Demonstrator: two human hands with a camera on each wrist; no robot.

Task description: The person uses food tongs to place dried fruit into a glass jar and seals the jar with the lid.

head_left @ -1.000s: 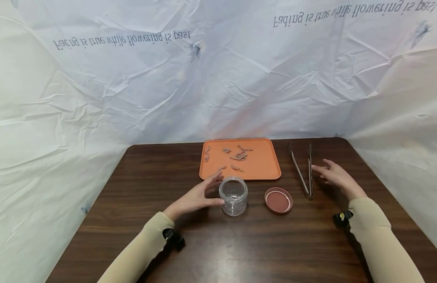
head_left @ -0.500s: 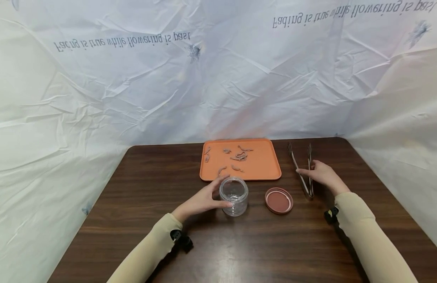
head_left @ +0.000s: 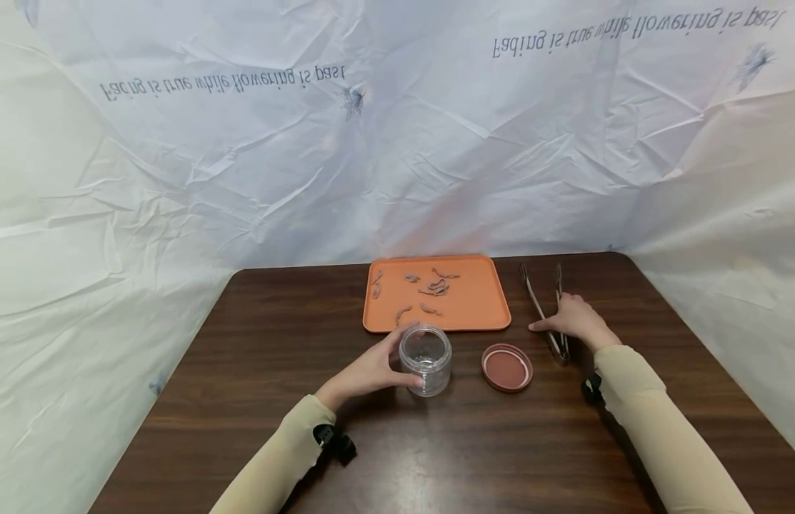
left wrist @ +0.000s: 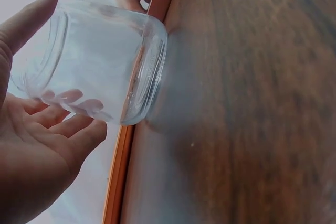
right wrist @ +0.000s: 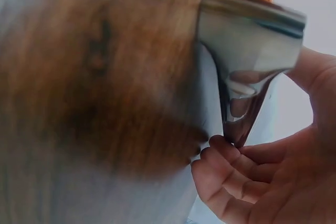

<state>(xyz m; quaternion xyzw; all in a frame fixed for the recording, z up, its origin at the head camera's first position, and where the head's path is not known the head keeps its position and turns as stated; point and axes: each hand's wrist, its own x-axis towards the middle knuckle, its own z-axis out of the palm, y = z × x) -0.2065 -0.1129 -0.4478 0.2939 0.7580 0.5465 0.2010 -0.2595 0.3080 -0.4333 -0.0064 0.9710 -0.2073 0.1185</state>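
A clear jar [head_left: 426, 360] stands uncapped on the table, its wide mouth upward. My left hand [head_left: 370, 370] holds it from the left, thumb on the near side and fingers around the far side. In the left wrist view the fingers [left wrist: 79, 129] lie along the wall of the jar [left wrist: 105, 61]. To the right, metal tongs [head_left: 540, 303] lie with their two arms spread. My right hand [head_left: 576, 321] grips them near the hinged end, thumb across the left arm. The right wrist view shows curled fingertips against the shiny tongs [right wrist: 247, 51]; the thumb is partly hidden behind them.
Behind the jar lies an orange tray [head_left: 481, 293] with several small brownish, shrivelled pieces [head_left: 437, 287] scattered on it. A reddish-brown screw lid [head_left: 507, 368] rests between the jar and the tongs. White printed sheeting [head_left: 397, 178] surrounds the dark wooden table [head_left: 275, 328].
My right hand has moved left from beside the tongs to take hold of them. The left hand has slid right and closed around the jar. Lid and tray have stayed put.
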